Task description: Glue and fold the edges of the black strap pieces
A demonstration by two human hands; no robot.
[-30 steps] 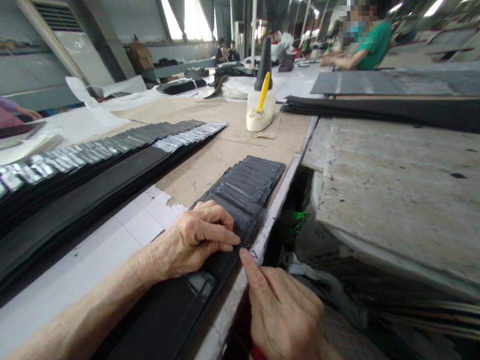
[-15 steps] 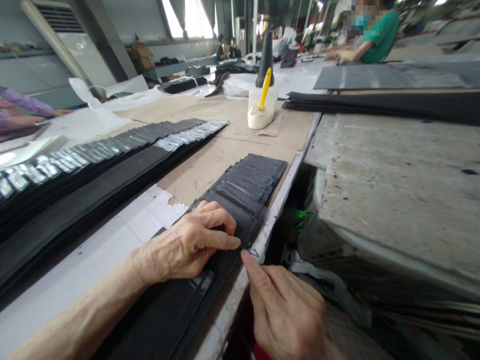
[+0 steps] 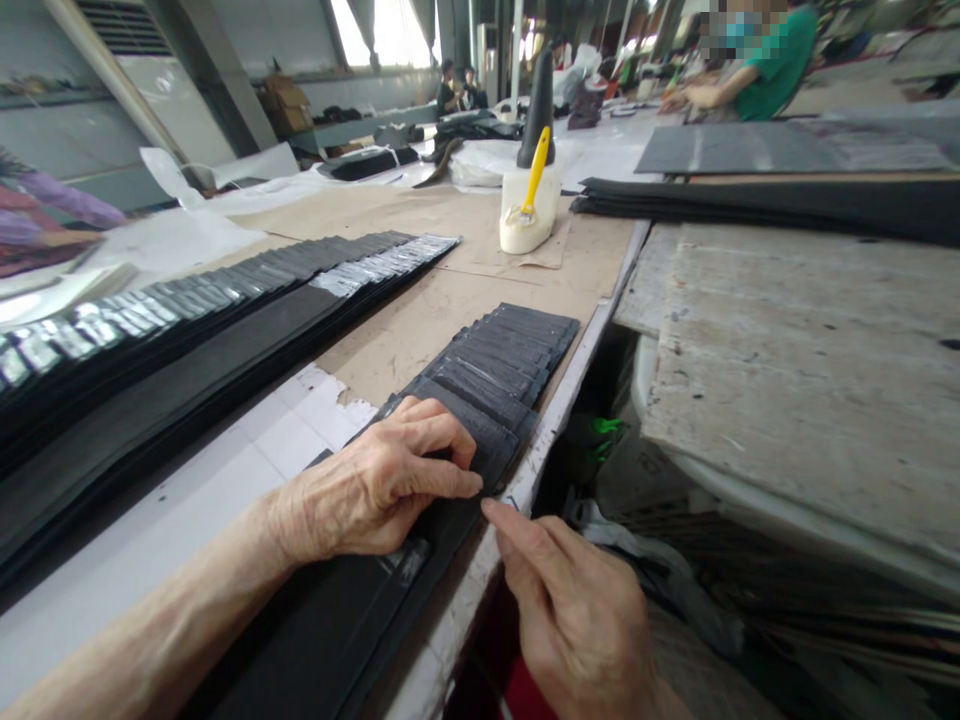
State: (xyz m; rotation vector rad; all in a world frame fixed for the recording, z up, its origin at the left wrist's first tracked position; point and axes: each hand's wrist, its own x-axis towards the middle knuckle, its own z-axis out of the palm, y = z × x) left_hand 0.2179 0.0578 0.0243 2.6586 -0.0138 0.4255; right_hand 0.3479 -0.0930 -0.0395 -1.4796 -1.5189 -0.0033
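Overlapping black strips (image 3: 502,350), of a leather-like sheet material, lie fanned along the table's right edge. My left hand (image 3: 390,475) rests on them with bent fingers, and its thumb presses near the edge of a black strip (image 3: 300,640) that runs toward me. A shiny patch shows on that strip just below the hand. My right hand (image 3: 585,600) is closed at the table edge, its index fingertip touching the strip's border close to my left thumb. Its thumb and whatever lies between the fingers are hidden.
Long stacks of black strips (image 3: 247,345) with shiny ends lie to the left. A white container (image 3: 529,230) carries a yellow brush (image 3: 536,175). On the right, past a dark gap, is a worn board (image 3: 787,350). Co-workers include one in a green shirt (image 3: 780,65).
My right hand has shifted slightly, its knuckles lifting a little beside the strip's edge. My left hand stays pressed in place. The view has tilted very slightly.
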